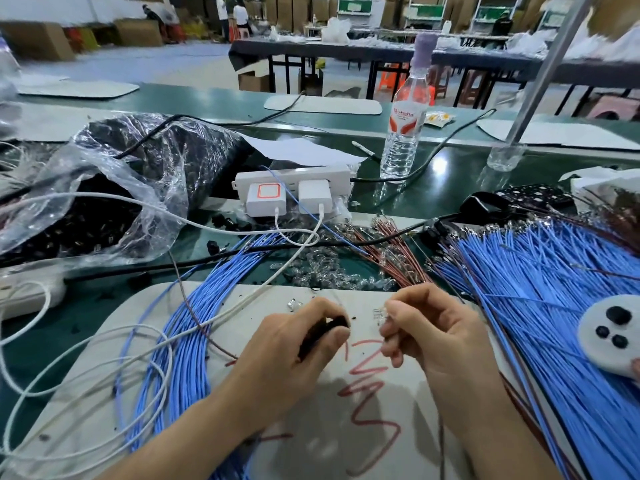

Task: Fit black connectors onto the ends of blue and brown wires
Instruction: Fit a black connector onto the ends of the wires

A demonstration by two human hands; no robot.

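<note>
Two hands: the left hand [294, 351] and right hand [440, 341] sit close together, near and central in the head view, over a white pad [311, 455] on the green surface [433, 188].
Left hand: fingers curled round a black connector [327, 326].
Right hand: fingers curled, fingertips pinching a small clear plastic piece [379, 313], just right of the connector and apart from it.
Blue wires [187, 341]: one bundle curves left of the hands; a wider spread [554, 306] lies at right.
Brown wires [391, 251]: fanned out beyond the hands, between the blue lots.
Clear bag [114, 202]: far left, holding black parts.
Power strip [294, 176]: beyond the wires, two white chargers plugged in.
Water bottle [403, 133]: upright, beyond the strip's right end.
</note>
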